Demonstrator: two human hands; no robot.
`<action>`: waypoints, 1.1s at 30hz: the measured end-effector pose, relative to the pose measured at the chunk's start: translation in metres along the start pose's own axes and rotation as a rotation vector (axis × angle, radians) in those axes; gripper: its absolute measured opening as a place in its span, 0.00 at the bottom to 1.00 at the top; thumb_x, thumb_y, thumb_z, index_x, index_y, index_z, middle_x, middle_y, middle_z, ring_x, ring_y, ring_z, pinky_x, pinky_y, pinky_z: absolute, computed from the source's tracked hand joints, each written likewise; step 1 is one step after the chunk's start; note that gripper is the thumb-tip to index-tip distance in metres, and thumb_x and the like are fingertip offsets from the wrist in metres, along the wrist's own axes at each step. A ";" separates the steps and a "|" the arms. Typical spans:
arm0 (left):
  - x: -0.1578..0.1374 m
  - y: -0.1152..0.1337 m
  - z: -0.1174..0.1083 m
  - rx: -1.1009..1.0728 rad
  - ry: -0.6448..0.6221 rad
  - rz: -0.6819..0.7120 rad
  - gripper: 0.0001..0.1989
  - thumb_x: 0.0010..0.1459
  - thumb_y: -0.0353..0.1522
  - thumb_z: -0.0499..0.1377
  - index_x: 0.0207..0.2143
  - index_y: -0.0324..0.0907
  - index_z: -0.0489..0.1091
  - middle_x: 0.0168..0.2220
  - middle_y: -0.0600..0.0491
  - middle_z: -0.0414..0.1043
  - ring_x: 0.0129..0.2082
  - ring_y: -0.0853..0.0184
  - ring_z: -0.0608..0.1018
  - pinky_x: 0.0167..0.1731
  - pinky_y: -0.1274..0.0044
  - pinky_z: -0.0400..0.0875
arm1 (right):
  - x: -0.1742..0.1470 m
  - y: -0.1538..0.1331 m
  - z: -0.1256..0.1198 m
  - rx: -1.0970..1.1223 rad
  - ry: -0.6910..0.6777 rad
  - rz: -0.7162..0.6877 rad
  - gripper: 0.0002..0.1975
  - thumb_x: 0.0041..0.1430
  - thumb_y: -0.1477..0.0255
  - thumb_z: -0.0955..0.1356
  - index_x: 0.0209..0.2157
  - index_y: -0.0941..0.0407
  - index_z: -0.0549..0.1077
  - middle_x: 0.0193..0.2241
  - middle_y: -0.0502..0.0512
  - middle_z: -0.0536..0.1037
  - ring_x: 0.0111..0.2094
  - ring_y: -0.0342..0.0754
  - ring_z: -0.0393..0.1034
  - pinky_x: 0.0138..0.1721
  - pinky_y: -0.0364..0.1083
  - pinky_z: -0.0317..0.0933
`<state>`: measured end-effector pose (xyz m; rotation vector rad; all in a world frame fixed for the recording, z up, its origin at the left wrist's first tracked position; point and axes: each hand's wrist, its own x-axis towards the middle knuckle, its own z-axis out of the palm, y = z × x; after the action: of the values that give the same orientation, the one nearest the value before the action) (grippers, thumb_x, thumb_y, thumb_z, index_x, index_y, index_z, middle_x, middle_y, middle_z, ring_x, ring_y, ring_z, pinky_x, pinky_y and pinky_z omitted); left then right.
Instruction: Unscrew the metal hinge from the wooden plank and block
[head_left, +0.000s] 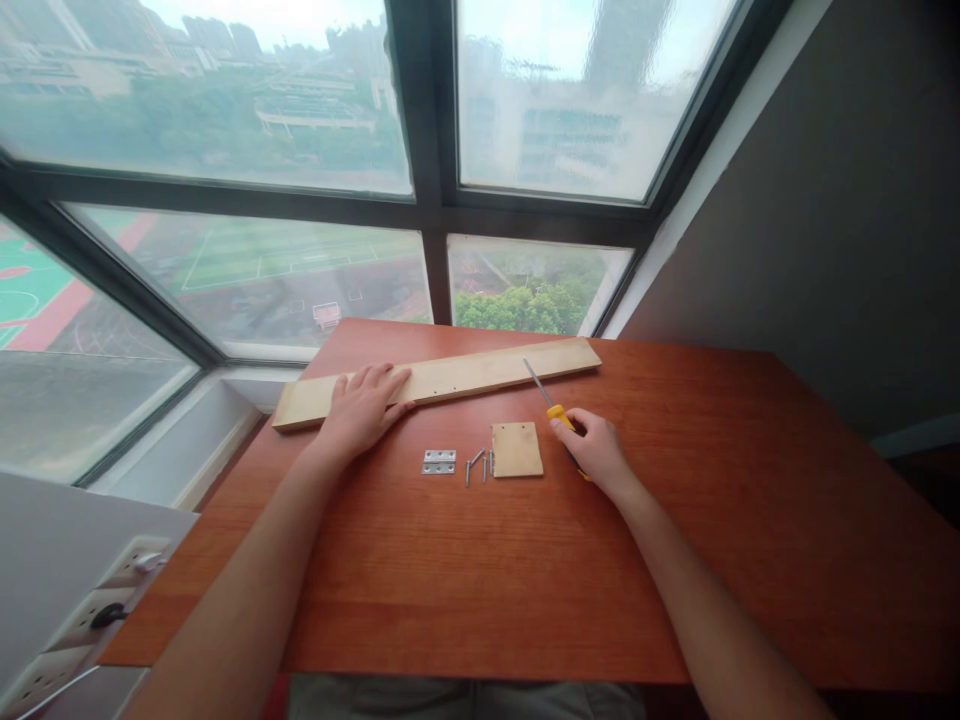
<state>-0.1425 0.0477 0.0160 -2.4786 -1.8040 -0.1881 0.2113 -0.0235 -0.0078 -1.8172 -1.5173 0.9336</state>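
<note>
My left hand [367,402] lies with fingers stretched over a long pale wooden board [495,370], near its left part. Two small dark holes show near the board's front edge. In my right hand [592,442] is a screwdriver [556,411] with a yellow and black handle, its metal shaft pointing up and left over the board; I cannot tell whether the tip touches it. A small square wooden piece [517,450] with two holes sits left of that hand. Beside it are several screws [475,465] and a silver hinge [439,462], lying flat.
The reddish-brown wooden table [450,580] stands against tall windows with a dark frame [435,220]. At the lower left, wall sockets [94,610] hold plugs, with a white cable below. A grey wall [810,230] rises at the right.
</note>
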 end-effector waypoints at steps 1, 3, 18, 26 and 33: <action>-0.002 -0.005 0.000 0.012 -0.001 -0.004 0.27 0.64 0.47 0.45 0.61 0.48 0.58 0.63 0.43 0.57 0.61 0.50 0.58 0.55 0.55 0.52 | 0.000 0.000 0.000 -0.065 0.007 -0.010 0.17 0.63 0.63 0.66 0.50 0.57 0.70 0.49 0.56 0.72 0.46 0.51 0.70 0.45 0.54 0.67; -0.006 -0.014 0.000 0.036 0.001 -0.009 0.27 0.64 0.48 0.45 0.62 0.47 0.58 0.62 0.43 0.57 0.61 0.50 0.59 0.55 0.55 0.53 | -0.001 -0.002 0.001 -0.181 0.011 -0.025 0.16 0.63 0.64 0.65 0.50 0.57 0.70 0.49 0.57 0.72 0.45 0.50 0.70 0.45 0.53 0.67; -0.039 0.079 -0.017 -0.232 0.051 0.257 0.27 0.65 0.44 0.48 0.63 0.46 0.55 0.65 0.44 0.52 0.63 0.54 0.58 0.61 0.59 0.53 | -0.015 -0.025 0.004 -0.497 -0.068 -0.086 0.16 0.64 0.64 0.65 0.49 0.57 0.70 0.48 0.57 0.72 0.44 0.48 0.70 0.45 0.53 0.67; -0.051 0.134 0.003 -0.179 -0.035 0.371 0.31 0.62 0.48 0.50 0.65 0.49 0.53 0.67 0.45 0.50 0.65 0.50 0.54 0.61 0.54 0.46 | -0.027 -0.038 0.026 -0.380 -0.177 -0.156 0.15 0.64 0.64 0.65 0.48 0.57 0.70 0.46 0.56 0.73 0.43 0.48 0.71 0.44 0.52 0.68; -0.051 0.100 0.007 -0.133 -0.045 0.313 0.30 0.64 0.48 0.46 0.66 0.50 0.52 0.67 0.47 0.50 0.66 0.53 0.54 0.62 0.57 0.46 | -0.027 -0.042 0.039 -0.267 -0.216 -0.201 0.15 0.64 0.64 0.65 0.48 0.57 0.70 0.46 0.56 0.73 0.42 0.47 0.71 0.43 0.51 0.68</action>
<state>-0.0627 -0.0306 0.0039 -2.8366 -1.4326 -0.2410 0.1528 -0.0423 0.0071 -1.7422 -2.0003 0.8856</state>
